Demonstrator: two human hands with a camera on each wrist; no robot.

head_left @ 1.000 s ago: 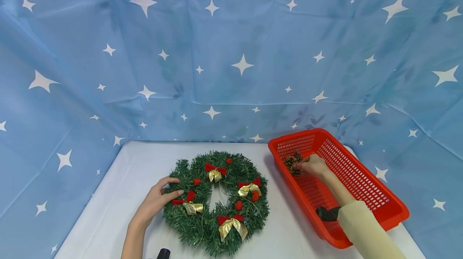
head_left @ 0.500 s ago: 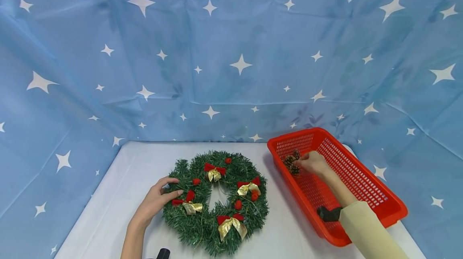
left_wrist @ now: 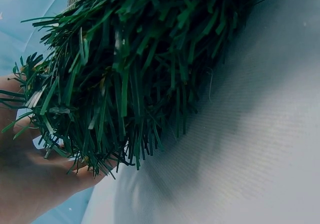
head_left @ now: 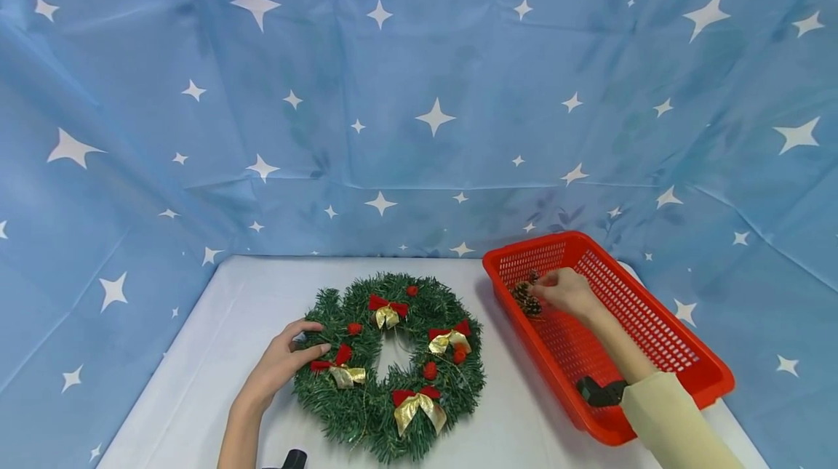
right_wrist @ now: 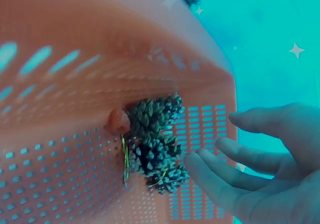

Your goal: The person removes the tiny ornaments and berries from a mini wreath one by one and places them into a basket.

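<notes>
A green tinsel wreath [head_left: 452, 309] with red-and-gold bows and red berries lies on the white table. My left hand [head_left: 281, 360] holds its left edge, thumb and index finger over the top; in the left wrist view the strands partly hide the fingers. Inside the red basket [head_left: 589, 411], several pinecones [right_wrist: 155, 144] are bunched near the far left corner. My right hand [head_left: 569, 291] reaches in beside them. The right wrist view shows its fingers spread, nothing between them, one fingertip close to the pinecones. Next to the cones is a small red ball [right_wrist: 119, 120].
Starry blue cloth [head_left: 419, 91] hangs behind the white table [head_left: 216, 338]. The basket's raised walls surround my right hand. A dark wrist device [head_left: 599, 393] sits below the right forearm; another dark device [head_left: 294, 459] shows at the bottom edge.
My right hand has drawn slightly away from the pinecones toward the far side of the basket. My left hand and the wreath look still.
</notes>
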